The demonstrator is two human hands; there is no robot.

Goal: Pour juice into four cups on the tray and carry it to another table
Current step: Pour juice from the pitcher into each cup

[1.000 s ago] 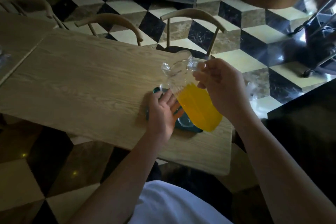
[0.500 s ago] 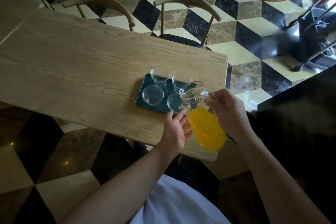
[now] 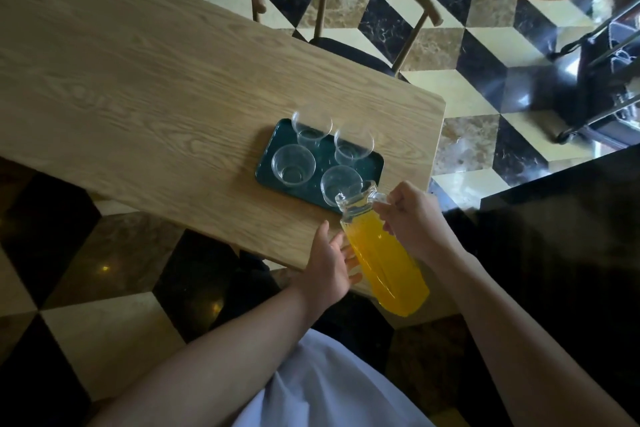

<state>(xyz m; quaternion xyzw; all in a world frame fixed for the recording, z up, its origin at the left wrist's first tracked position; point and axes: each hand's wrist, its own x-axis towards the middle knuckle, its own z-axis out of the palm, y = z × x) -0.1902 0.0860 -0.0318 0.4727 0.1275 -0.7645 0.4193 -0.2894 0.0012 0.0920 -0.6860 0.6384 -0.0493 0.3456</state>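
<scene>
Four clear cups stand empty on the dark green tray (image 3: 268, 152), which sits on the wooden table (image 3: 138, 80) toward its 4 o'clock corner. Nearest cup (image 3: 337, 182) at the tray's 5 o'clock end; the jug (image 3: 379, 246) of orange juice is tipped with its spout just over that rim. Right hand (image 3: 412, 215) curled around the jug's glass handle, carrying it. Left hand (image 3: 330, 265), fingers straight, touches the jug's side at its 9 o'clock, steadying.

Risks, judged from this:
- Jug looks nearly full; a quick tilt could send juice past the small rim onto the tray or table.
- Cups look light; a spout knock could tip one into its neighbours.
- Tray lies near the table edge; a wet base could slide when carried.
</scene>
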